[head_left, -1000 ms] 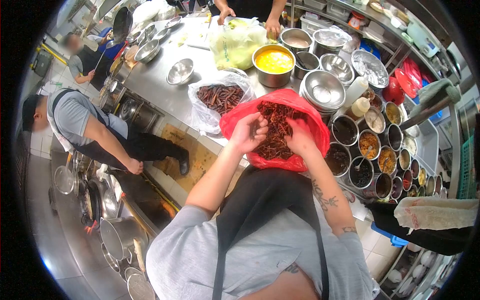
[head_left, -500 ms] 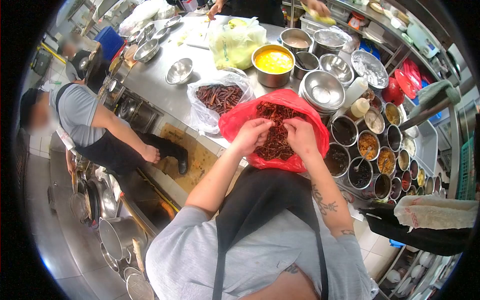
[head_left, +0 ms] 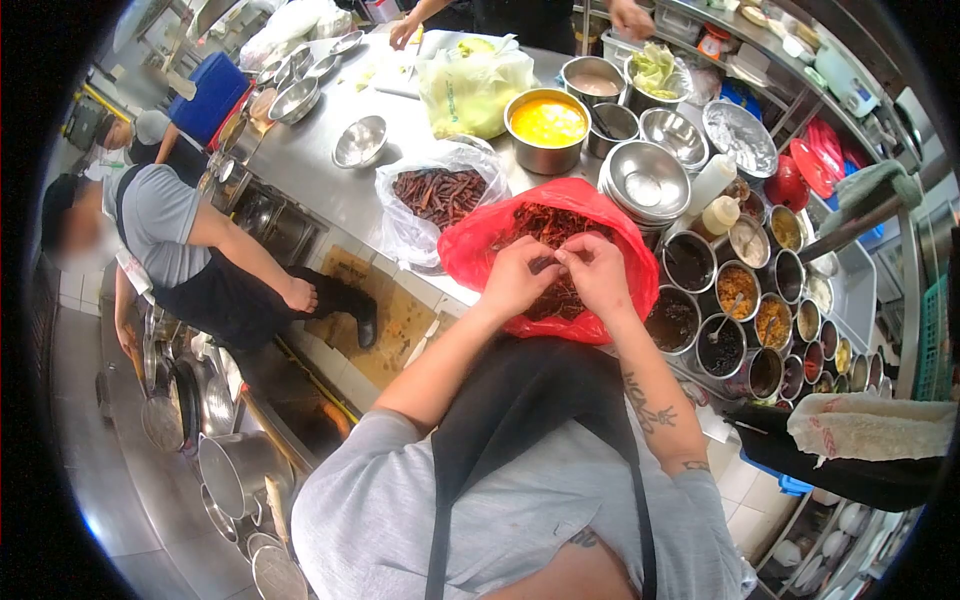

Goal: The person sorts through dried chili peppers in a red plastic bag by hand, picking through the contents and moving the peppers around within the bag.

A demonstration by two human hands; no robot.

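Note:
In the head view, a red plastic bag (head_left: 465, 235) stands open at the counter's near edge, holding dried red chilies (head_left: 545, 222) and their stems. Over its mouth, my left hand (head_left: 520, 277) is closed in a pinch with a dark bit, apparently a dried chili, at the fingertips. My right hand (head_left: 598, 272) is closed too, its fingertips meeting the left ones; what lies between them is too small to make out. Beside the red bag, a clear plastic bag (head_left: 388, 222) holds whole dark dried chilies (head_left: 440, 195).
Behind the bags stand a pot of yellow liquid (head_left: 545, 155) and stacked steel bowls (head_left: 648, 175). Sauce and seasoning containers (head_left: 722, 343) crowd the right side. A co-worker (head_left: 165, 215) is at the stove on the left; another person's hands (head_left: 405, 32) show across the counter.
My hands have come together, fingertips now touching above the red bag. Across the counter, a person's hand has left leafy greens in a container and drawn back.

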